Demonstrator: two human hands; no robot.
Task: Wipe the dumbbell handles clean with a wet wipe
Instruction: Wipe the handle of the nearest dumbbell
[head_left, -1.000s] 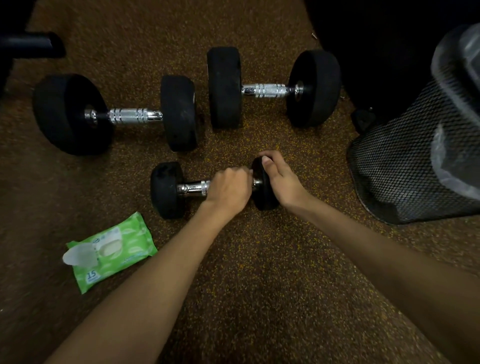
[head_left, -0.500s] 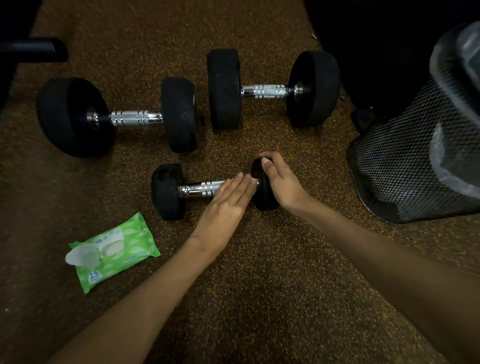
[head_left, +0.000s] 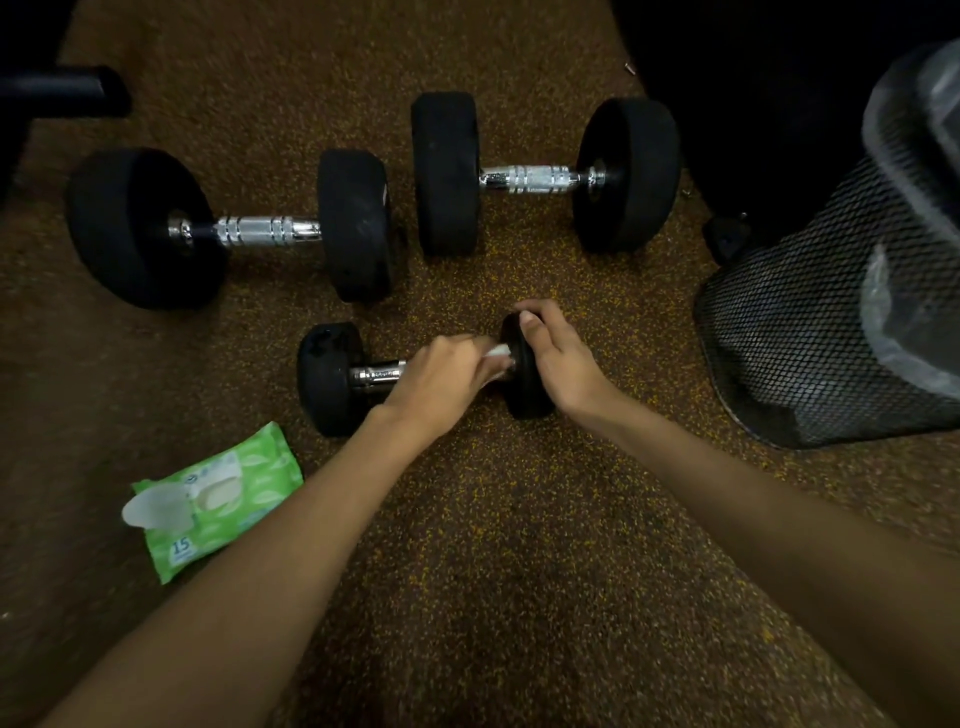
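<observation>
The small dumbbell (head_left: 328, 382) lay on the speckled floor (head_left: 493, 519) nearest the person, its chrome handle (head_left: 378, 373) bare only at the left end. The left hand (head_left: 447, 382) covered the rest, fingers curled round a white wet wipe (head_left: 497, 352) (just a corner peeked out by the right weight). The right hand (head_left: 558, 358) gripped that weight from above, fingers bent over its rim. Beyond lay the left larger dumbbell (head_left: 267, 231) and the right larger dumbbell (head_left: 524, 178), nearly end to end. A green wipes pack (head_left: 218, 493), flap open, lay beside the left forearm; a black mesh bin (head_left: 800, 338) stood at the right.
</observation>
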